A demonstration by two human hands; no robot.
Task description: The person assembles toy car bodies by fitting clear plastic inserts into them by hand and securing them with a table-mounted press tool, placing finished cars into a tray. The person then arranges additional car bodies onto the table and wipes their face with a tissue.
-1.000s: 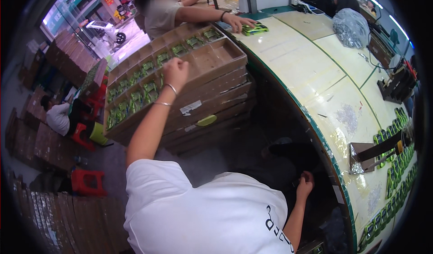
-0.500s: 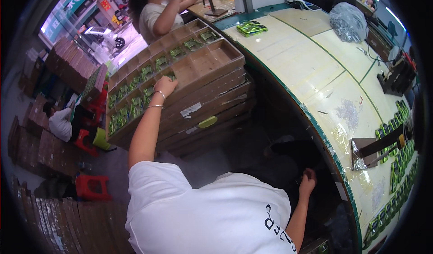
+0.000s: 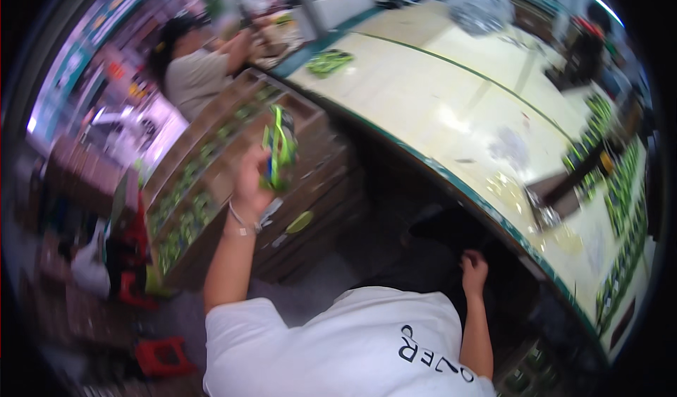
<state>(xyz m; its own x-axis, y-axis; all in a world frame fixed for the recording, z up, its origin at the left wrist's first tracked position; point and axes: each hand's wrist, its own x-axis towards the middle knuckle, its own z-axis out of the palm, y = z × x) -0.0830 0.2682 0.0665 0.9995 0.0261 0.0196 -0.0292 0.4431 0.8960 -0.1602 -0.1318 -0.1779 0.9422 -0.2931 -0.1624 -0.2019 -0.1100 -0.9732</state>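
My left hand [image 3: 252, 175] is closed round a bright green plastic part [image 3: 282, 147] with dark and bluish areas, blurred by motion. It holds the part up above a brown compartment tray [image 3: 295, 123], the top one of a stack. Rows of similar green parts [image 3: 185, 210] lie in the tray's compartments. Down at my right side, below the edge of the worktable, hangs my right hand [image 3: 474, 266]. Its fingers are curled in, and nothing shows in them.
The pale worktable [image 3: 423, 80] has a green edge. On it are green parts [image 3: 330, 62], a clear plastic bag [image 3: 479, 3], a dark fixture [image 3: 564, 189] and rows of green-and-black parts [image 3: 620, 199]. Another person [image 3: 194, 69] sits beyond the tray. A red stool [image 3: 163, 356] stands at left.
My left hand has come up out of the tray with a green part in it. The view has turned, so table and trays sit farther left. My right hand still hangs low.
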